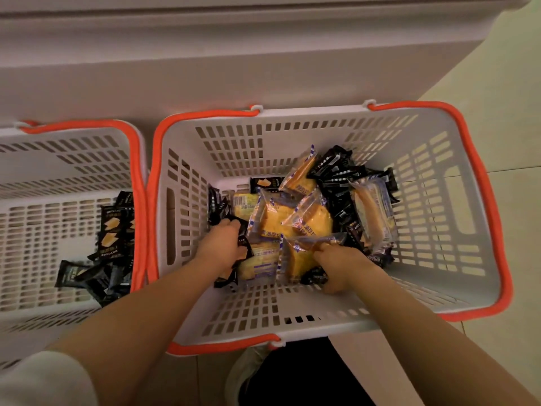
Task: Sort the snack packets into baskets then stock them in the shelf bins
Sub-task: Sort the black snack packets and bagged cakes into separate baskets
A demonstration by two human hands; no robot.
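A large white basket (pixel 234 136) with orange handles stands in the middle and holds mixed snack packets: clear packets of yellow cake (pixel 281 218) and several black packets (pixel 336 168). Both my hands are down inside it. My left hand (pixel 222 247) grips a black packet (pixel 244 244) near the basket's left side. My right hand (pixel 339 268) pinches the edge of a clear yellow cake packet (pixel 295 259) at the near side. A second white basket (pixel 44 218) to the left holds only black packets (pixel 109 230).
A white cabinet front (pixel 234 68) rises right behind both baskets. Pale floor tiles (pixel 512 112) show at the right. My shoe (pixel 248 373) and dark trouser leg are just below the middle basket's near rim.
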